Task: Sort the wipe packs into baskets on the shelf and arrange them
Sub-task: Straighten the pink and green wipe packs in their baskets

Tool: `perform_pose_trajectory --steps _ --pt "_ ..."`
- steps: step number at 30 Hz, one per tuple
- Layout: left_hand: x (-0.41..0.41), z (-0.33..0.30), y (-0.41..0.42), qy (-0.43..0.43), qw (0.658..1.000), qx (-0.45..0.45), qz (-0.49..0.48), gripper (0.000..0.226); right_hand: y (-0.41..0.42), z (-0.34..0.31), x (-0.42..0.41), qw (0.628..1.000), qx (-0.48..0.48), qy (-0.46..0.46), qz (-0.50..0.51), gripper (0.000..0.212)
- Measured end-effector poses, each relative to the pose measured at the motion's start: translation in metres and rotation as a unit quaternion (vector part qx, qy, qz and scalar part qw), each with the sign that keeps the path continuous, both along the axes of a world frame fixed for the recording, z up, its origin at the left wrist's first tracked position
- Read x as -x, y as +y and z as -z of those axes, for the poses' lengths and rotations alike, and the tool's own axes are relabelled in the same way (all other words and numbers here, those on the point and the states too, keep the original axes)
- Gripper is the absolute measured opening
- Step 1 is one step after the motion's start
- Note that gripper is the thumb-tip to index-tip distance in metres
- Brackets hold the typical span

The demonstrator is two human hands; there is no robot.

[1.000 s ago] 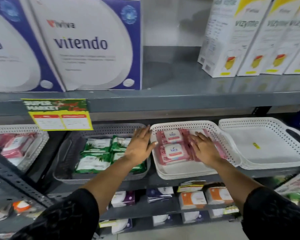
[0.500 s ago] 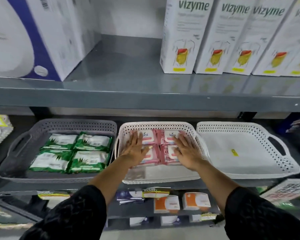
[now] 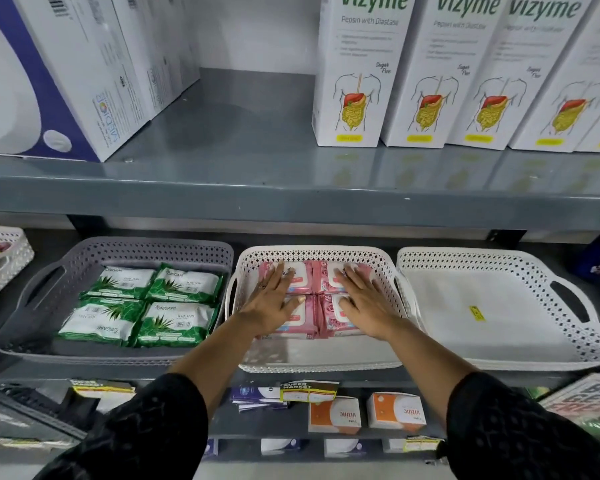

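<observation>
Several pink wipe packs lie in a two-by-two block at the back of the middle white basket. My left hand rests flat on the left pair, fingers spread. My right hand lies flat on the right pair, fingers spread too. Neither hand grips a pack. Green aloe wipe packs fill the grey basket to the left, also two by two. The white basket on the right holds only a small yellow sticker.
The shelf above carries white Vizyme boxes on the right and large blue-and-white boxes on the left. Another white basket shows at the far left edge. Orange-and-white boxes sit on the shelf below.
The view has swung right and closer to the middle basket. My left hand moved from the basket's left rim onto the pink packs, and the packs now sit squared toward the back.
</observation>
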State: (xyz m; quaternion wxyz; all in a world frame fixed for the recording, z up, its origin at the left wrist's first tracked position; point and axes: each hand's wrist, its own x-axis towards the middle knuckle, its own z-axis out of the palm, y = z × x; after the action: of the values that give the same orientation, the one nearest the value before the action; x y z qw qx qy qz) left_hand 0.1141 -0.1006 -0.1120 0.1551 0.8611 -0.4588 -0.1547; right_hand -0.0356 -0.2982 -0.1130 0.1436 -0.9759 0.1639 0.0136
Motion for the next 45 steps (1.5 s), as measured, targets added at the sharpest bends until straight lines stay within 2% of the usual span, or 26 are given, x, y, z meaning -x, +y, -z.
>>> perform_pose_trajectory --steps 7,14,21,25,28,30,35,45 --pt "0.004 -0.001 0.005 -0.006 1.000 0.010 -0.012 0.069 0.002 -0.002 0.007 1.000 -0.003 -0.023 -0.009 0.057" --pt "0.009 0.002 0.003 -0.012 1.000 0.011 -0.016 0.070 0.008 -0.001 0.006 0.999 0.033 -0.029 -0.012 0.057" --pt "0.008 0.006 0.004 -0.015 1.000 0.015 -0.011 0.069 0.012 0.004 0.000 0.999 0.043 -0.024 -0.014 0.066" --pt "0.006 0.001 0.006 -0.007 1.000 0.014 0.002 0.069 0.006 0.003 0.002 0.999 -0.017 -0.039 -0.014 0.057" --pt "0.004 -0.005 0.005 0.013 0.999 0.031 -0.007 0.063 -0.001 -0.002 0.001 0.990 -0.095 -0.101 0.017 0.049" --pt "0.004 -0.005 0.004 0.015 0.999 0.040 -0.012 0.060 -0.004 -0.004 -0.002 0.987 -0.100 -0.119 0.032 0.048" --pt "0.009 -0.005 0.001 0.008 0.999 0.023 -0.025 0.059 -0.005 0.004 -0.005 0.998 -0.042 -0.039 0.016 0.055" --pt "0.005 0.002 -0.001 -0.023 1.000 0.011 -0.016 0.057 0.005 0.006 -0.003 0.998 -0.022 -0.045 0.025 0.056"
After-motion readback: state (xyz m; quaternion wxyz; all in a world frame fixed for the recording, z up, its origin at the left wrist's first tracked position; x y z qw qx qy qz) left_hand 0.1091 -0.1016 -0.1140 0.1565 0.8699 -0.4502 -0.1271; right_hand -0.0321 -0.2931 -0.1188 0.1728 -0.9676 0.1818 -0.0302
